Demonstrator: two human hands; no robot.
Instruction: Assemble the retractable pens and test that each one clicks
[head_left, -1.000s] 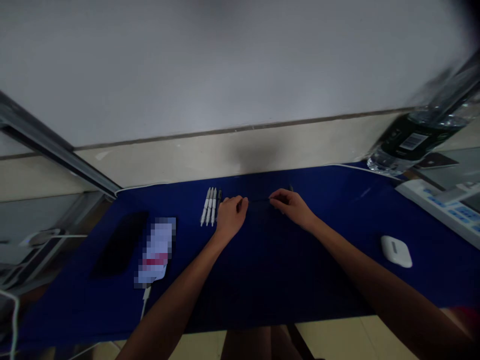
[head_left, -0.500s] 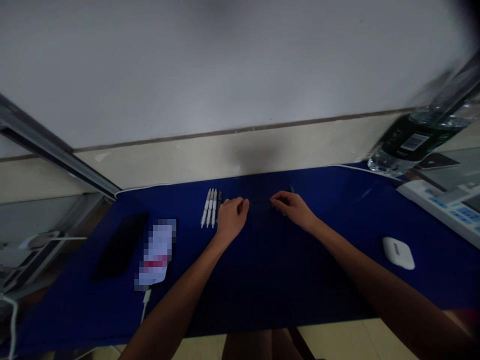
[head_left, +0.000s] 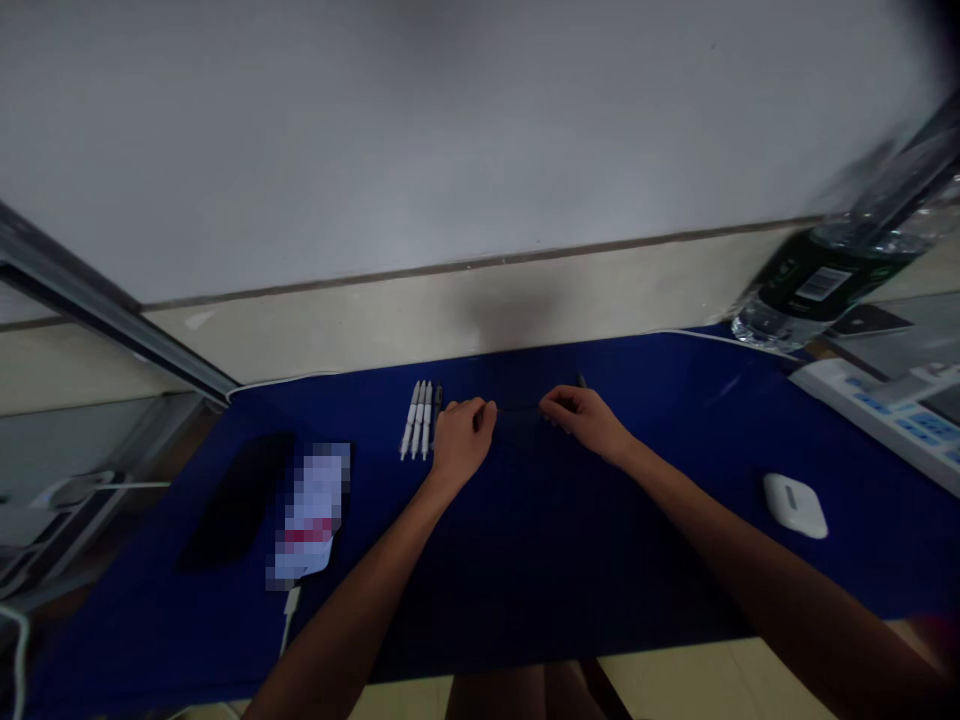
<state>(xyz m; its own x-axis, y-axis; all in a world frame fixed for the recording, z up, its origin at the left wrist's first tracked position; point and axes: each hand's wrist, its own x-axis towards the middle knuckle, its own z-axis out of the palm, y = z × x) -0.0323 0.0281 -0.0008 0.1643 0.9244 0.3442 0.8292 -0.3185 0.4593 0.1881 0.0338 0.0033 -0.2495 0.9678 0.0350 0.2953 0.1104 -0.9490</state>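
My left hand (head_left: 463,435) is closed in a pinch just above the blue desk mat (head_left: 517,540). My right hand (head_left: 581,418) also pinches, a short way to the right. Between the two sets of fingertips runs a thin dark strand (head_left: 517,407), faint and nearly level; its exact kind I cannot make out. Three white pens (head_left: 416,420) lie side by side left of my left hand. A black pen (head_left: 438,400) rests beside them, partly hidden by that hand. Behind my right hand the tip of another dark pen (head_left: 580,380) shows.
A phone (head_left: 311,515) with a white cable (head_left: 291,602) lies at left, beside a dark flat object (head_left: 238,500). At right are a white earbud case (head_left: 795,505), a white device with blue buttons (head_left: 892,410) and a plastic bottle (head_left: 817,280). A wall (head_left: 480,300) rises behind.
Both hands hold almost the same pose and spacing. The view has shifted very slightly, and the strand between the fingers shows a little more clearly.
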